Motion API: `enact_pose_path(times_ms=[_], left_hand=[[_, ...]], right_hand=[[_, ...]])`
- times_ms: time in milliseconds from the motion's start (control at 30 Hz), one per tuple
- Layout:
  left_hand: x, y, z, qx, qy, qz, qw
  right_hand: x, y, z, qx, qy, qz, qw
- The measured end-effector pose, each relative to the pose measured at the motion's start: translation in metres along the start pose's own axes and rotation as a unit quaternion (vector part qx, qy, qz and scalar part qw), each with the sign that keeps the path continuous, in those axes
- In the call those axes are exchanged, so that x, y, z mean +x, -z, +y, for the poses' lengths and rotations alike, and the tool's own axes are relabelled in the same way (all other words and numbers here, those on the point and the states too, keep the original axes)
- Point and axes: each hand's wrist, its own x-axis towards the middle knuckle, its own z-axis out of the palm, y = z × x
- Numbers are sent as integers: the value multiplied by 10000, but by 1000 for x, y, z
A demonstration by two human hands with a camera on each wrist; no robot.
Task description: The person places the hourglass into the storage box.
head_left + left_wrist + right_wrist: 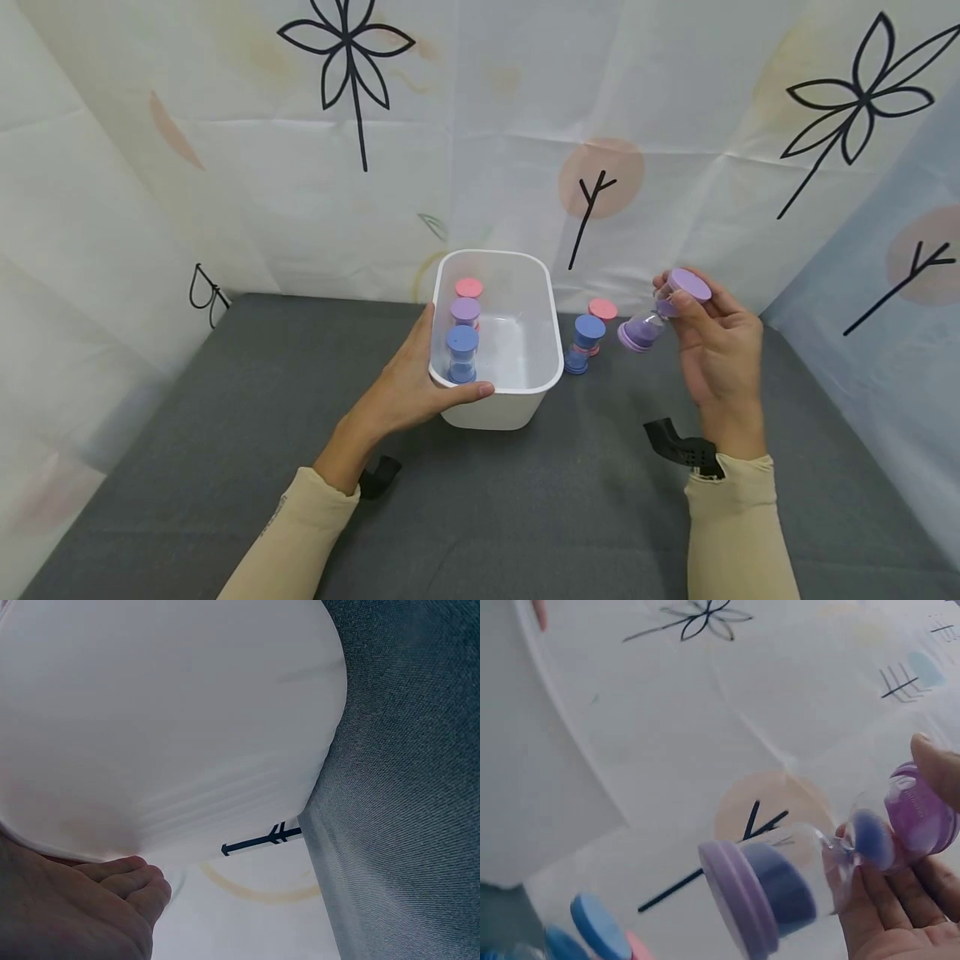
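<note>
My right hand holds a purple sand timer tilted in the air, gripping it by one end cap between thumb and fingers. In the right wrist view, purple sand shows in both bulbs of that timer. At the left near corner of a white plastic bin, my left hand grips the wall, thumb over the near rim and fingers along the left outside. Inside, along the left wall, stand a blue sand timer, a purple one and a pink one.
Right of the bin, a blue sand timer and a pink one stand close together on the dark grey table. A printed white cloth hangs behind the table. Black straps sit at both wrists.
</note>
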Motion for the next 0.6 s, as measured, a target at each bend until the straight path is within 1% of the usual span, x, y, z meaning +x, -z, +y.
enact_pose_path(times_ms=[100,200,267,333,400,467,533,600], left_hand=[[-1,0,0,23,82,20,10000],[0,0,0,44,81,24,10000],[0,0,0,68,77,29,9999],[0,0,0,92,73,33,9999],[0,0,0,116,99,45,9999],[0,0,0,150,102,59,9998],[0,0,-1,155,59,70,9998],[0,0,-1,124,1,69,9999]], right_hand=[[0,-1,-2,594,-15,-531,9968],[-1,0,-2,1118,-97,-1096,9876],[-1,0,-1,1279,-122,-1378,9821],[-1,0,-1,1373,-192,-1572,9778],[-2,-2,-1,1248,-214,-1636,9784],[-4,-6,-2,945,-238,-1584,9826],[-7,-12,-2,453,-238,-1478,9877],[-10,-19,-2,-30,-279,-1361,9903]])
